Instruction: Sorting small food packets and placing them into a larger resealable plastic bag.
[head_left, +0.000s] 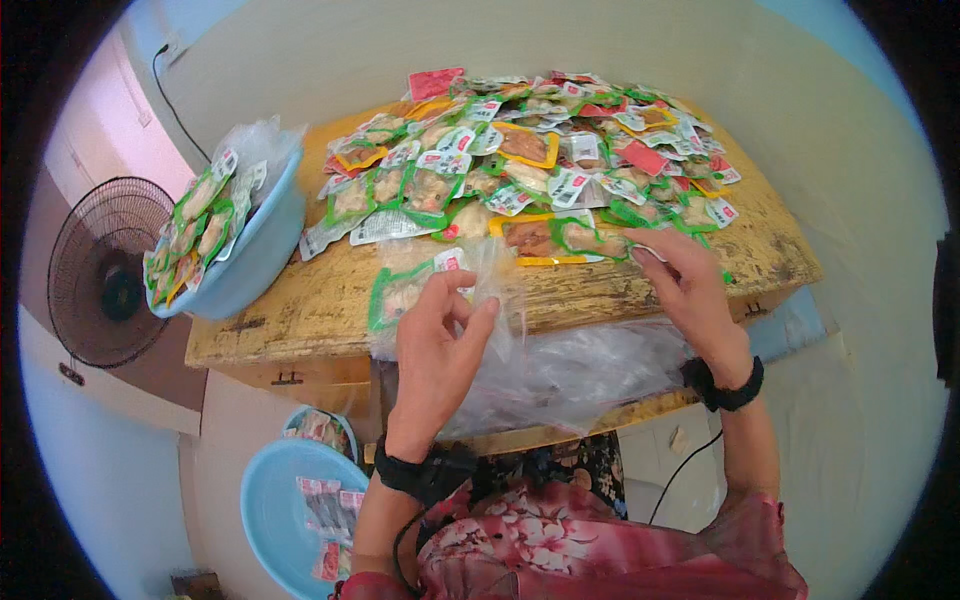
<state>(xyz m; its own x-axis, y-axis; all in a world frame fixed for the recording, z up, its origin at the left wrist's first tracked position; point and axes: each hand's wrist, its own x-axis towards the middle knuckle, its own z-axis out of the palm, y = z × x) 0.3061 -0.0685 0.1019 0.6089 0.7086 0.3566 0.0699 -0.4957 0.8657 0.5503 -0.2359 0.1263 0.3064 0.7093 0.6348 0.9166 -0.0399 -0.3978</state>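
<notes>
My left hand (444, 337) is on a clear plastic bag (504, 300) at the worn wooden desk's front edge, its thumb and fingers at the bag's side. Inside or beneath the bag lies a green-edged food packet (397, 296). My right hand (679, 277) pinches the right end of another green-edged packet (592, 238), which lies partly over a yellow-edged packet (529, 238). Behind both hands spreads a large heap of sealed food packets (525, 161) with green, yellow and red edges. Below them, an open drawer holds many clear plastic bags (577, 371).
A light-blue basin (262, 247) of packets stands at the desk's left end, beside a black fan (112, 274). On the floor at lower left are a larger blue basin (277, 517) holding a few packets and a smaller filled one (350, 435). A wall rises behind the desk.
</notes>
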